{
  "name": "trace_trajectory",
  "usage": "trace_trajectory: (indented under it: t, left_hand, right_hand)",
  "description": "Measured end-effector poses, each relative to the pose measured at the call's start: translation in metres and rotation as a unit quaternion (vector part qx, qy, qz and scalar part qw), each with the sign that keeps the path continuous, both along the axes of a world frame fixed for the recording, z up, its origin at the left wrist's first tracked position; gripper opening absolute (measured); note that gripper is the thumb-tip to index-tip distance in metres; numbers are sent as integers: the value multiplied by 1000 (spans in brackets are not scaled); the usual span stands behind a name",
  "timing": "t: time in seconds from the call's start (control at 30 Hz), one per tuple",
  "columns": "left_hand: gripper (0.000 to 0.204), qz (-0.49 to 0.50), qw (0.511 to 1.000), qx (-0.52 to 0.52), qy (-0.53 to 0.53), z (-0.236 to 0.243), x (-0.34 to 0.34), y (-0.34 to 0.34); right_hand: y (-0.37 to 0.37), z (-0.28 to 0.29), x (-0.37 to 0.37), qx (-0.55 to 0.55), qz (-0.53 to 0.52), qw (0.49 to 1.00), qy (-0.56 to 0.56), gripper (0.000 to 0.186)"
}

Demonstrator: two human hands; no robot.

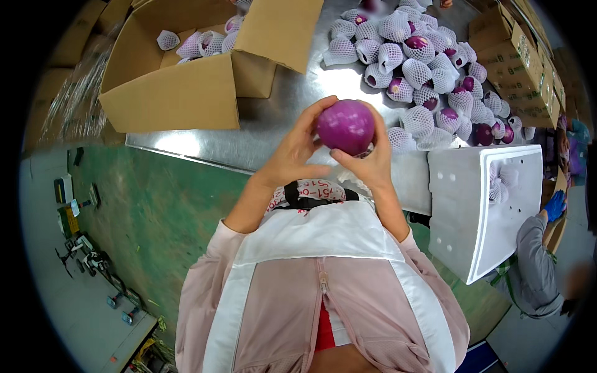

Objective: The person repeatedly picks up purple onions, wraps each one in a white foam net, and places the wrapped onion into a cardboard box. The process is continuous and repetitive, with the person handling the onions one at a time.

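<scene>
A glossy round purple fruit or vegetable (345, 127) is held up between my two hands above the near edge of the steel table (211, 149). My left hand (295, 152) grips its left side with fingertips at the top, while my right hand (371, 165) curls around the right side with the thumb at the bottom. Many similar purple pieces in white foam nets (418, 73) are heaped beyond, at upper right. Something pale and crumpled (348, 180) hangs just below my hands, partly hidden.
An open cardboard box (168, 102) holds netted pieces at upper left. A white foam box (460, 211) with nets inside stands at right. Stacked cartons (510, 74) are at the back right. A co-worker in a grey sleeve and blue glove (528, 261) is at far right.
</scene>
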State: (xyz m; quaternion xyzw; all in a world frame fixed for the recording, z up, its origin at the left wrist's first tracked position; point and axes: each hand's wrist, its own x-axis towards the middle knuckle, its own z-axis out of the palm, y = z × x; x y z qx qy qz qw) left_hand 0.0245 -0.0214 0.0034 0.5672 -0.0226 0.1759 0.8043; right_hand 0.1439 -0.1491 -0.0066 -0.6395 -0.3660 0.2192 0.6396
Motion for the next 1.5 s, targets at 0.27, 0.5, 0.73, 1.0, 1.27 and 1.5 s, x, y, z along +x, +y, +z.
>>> trace_trajectory:
  t: [0.27, 0.5, 0.73, 1.0, 1.27, 1.5]
  left_hand:
    - [57, 28, 975, -171, 143, 12, 9, -13]
    - [43, 98, 979, -36, 177, 1, 12, -23]
    - [43, 66, 970, -107, 208, 1, 12, -20]
    - [44, 33, 945, -212, 245, -11, 8, -11]
    - [47, 28, 922, -307, 233, -28, 7, -9]
    - [66, 109, 951, -265, 114, -43, 0, -3]
  right_hand:
    - [-4, 13, 0, -37, -4, 993, -108, 84]
    - [-5, 5, 2, -94, 29, 995, 35, 70]
    - [-12, -7, 8, -28, 82, 988, 129, 68]
    - [-14, -21, 12, -58, 98, 980, 162, 61]
    - [-10, -39, 15, -119, 46, 972, 199, 53]
    - [-10, -55, 43, -112, -128, 967, 189, 54]
